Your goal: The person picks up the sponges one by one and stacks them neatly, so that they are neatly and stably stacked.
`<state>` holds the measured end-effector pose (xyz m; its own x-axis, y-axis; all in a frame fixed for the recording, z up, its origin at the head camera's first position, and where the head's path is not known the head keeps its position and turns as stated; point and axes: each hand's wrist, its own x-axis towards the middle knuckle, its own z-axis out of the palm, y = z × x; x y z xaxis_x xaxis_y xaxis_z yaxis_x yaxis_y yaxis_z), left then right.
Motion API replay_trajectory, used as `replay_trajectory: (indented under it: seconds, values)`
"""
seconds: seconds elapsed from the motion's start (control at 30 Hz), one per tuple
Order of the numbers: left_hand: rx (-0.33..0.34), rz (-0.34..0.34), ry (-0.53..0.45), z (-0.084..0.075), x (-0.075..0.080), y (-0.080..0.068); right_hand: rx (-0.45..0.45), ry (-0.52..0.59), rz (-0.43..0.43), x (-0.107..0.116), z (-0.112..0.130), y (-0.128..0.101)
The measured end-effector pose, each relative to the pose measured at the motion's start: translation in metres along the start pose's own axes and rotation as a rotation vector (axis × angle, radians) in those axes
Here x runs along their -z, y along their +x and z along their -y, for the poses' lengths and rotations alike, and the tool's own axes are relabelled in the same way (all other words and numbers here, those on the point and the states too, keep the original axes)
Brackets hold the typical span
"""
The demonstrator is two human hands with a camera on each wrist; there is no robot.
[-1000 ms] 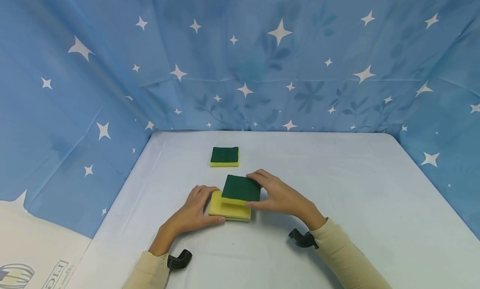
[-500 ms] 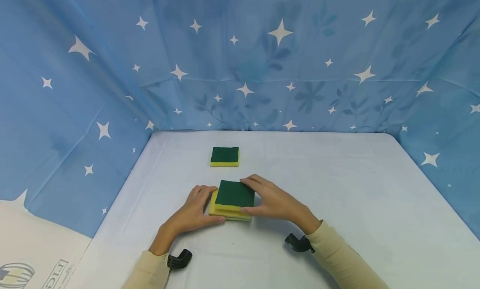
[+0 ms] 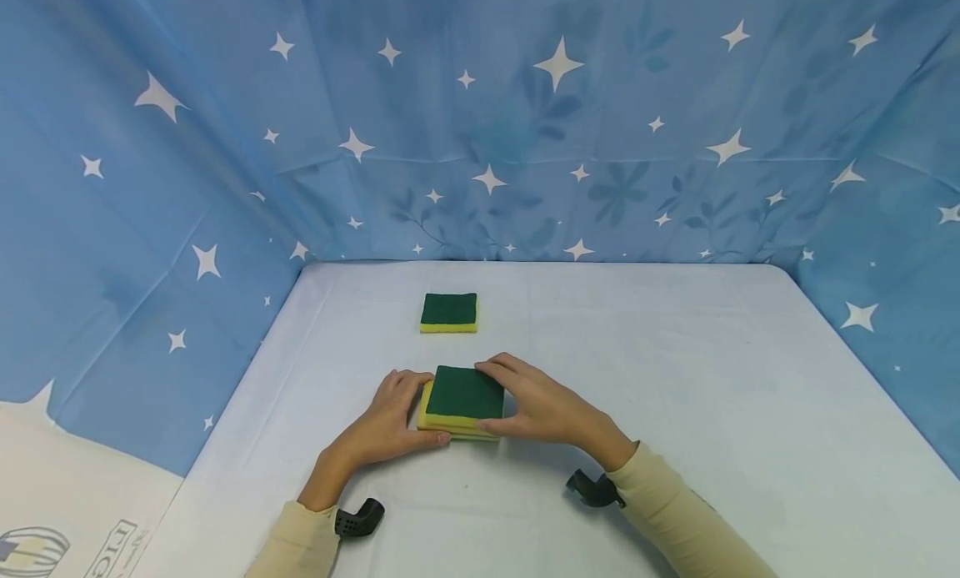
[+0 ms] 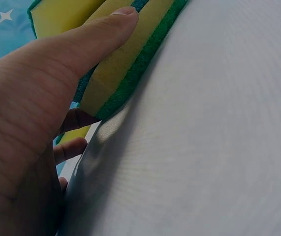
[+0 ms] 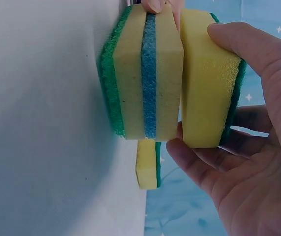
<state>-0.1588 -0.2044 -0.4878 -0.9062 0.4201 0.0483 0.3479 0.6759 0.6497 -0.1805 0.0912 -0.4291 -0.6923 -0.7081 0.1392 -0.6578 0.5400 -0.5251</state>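
Two sponges lie stacked on the white cloth, yellow faces up: a lower sponge [image 5: 129,78] with a green scouring layer underneath and one above it with a blue layer [image 5: 150,78]. My left hand [image 3: 388,421] grips this pair from the left, thumb [image 4: 108,29] along the near side. My right hand [image 3: 543,404] holds a third sponge [image 3: 467,392], green side up, over the pair, pinched between thumb and fingers. In the right wrist view its yellow underside is at or very near the stack's top; a thin dark gap shows between them.
Farther back stands a separate sponge [image 3: 448,309], green side up. Blue star-patterned curtains [image 3: 480,128] enclose the white-covered table [image 3: 637,344] at the back and sides. A black wrist device [image 3: 596,488] hangs under each forearm.
My right hand has lowered its sponge and brought it left and nearer, over the stacked pair. The left hand and the sponge at the back have stayed in place.
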Motion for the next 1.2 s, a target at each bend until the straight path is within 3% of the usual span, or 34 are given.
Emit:
replay_trajectory:
  seconds: [0.7,1.2]
  values:
    - [-0.009,-0.012,0.012,0.0004,-0.0004,0.0004,0.032,-0.029,-0.005,-0.0069,-0.0033,0.0008]
    - [-0.008,-0.009,0.003,0.0017,-0.0014,-0.0007,0.052,0.016,0.019,-0.0046,-0.0049,0.0003]
